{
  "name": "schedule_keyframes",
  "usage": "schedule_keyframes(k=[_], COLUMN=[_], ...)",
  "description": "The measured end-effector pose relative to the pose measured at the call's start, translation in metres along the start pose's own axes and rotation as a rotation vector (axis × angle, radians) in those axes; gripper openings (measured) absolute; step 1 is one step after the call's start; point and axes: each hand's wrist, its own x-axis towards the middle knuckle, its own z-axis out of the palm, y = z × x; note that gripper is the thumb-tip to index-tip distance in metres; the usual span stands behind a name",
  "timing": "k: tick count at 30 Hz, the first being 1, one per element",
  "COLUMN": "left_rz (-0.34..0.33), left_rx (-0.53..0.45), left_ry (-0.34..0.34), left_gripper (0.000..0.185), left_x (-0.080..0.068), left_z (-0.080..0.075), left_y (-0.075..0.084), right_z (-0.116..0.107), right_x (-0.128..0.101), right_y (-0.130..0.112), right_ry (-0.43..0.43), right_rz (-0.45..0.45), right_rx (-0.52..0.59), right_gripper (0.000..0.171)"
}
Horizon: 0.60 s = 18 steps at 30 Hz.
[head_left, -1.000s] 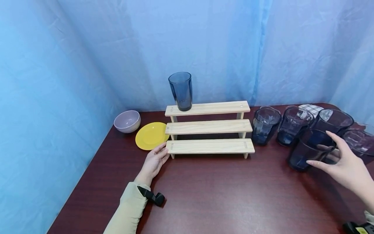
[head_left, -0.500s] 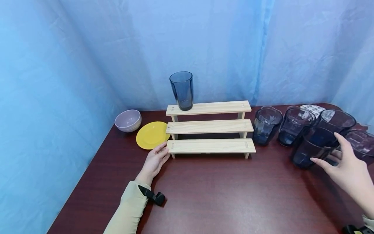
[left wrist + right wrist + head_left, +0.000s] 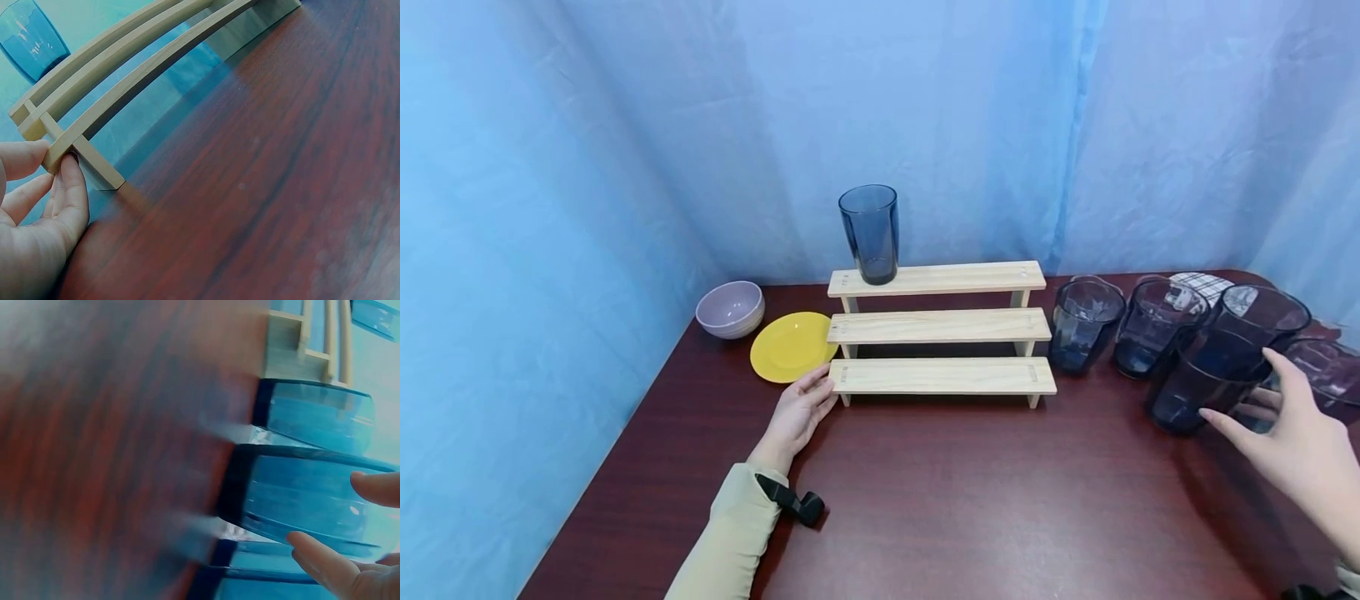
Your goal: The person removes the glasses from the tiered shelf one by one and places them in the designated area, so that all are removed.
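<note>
The right hand (image 3: 1292, 450) has its grip spread wide around the nearest blue glass (image 3: 1202, 379) on the desk (image 3: 970, 492), fingers straight, fingertips (image 3: 319, 559) at its wall, not clasping it. The left hand (image 3: 797, 414) rests flat, fingers (image 3: 69, 187) touching the left end of the three-step wooden rack (image 3: 940, 333). I count six blue glasses: five on the desk's right side, and one tall glass (image 3: 869, 233) on the top step. One yellow plate (image 3: 786, 346), one lilac bowl (image 3: 730, 308).

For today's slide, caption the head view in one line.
Left hand steadies a wooden riser while the right hand reaches a blue glass.
</note>
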Motion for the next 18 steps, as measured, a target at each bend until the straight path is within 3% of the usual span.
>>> schedule_keyframes(k=[5, 7, 10, 15, 18], left_rz=[0.000, 0.000, -0.002, 0.000, 0.001], left_rx=[-0.007, -0.009, -0.009, -0.010, -0.016], left_ry=[-0.005, -0.006, -0.004, 0.005, 0.010], left_gripper=[0.049, 0.049, 0.049, 0.049, 0.049], left_x=[0.000, -0.001, 0.000, -0.001, -0.001], left_z=[0.001, 0.002, 0.001, 0.001, 0.001], left_y=[0.000, 0.001, 0.001, 0.001, 0.001], right_z=[-0.003, -0.008, -0.025, -0.065, -0.072], right_x=[0.004, 0.004, -0.001, -0.016, -0.020], right_y=[0.015, 0.013, -0.018, -0.112, -0.141], right_ry=[0.072, 0.130, 0.222, 0.270, 0.275], right_rz=[-0.026, -0.029, 0.022, 0.230, 0.161], right_rx=[0.159, 0.155, 0.233, 0.278, 0.276], right_gripper=[0.105, 0.100, 0.088, 0.071, 0.070])
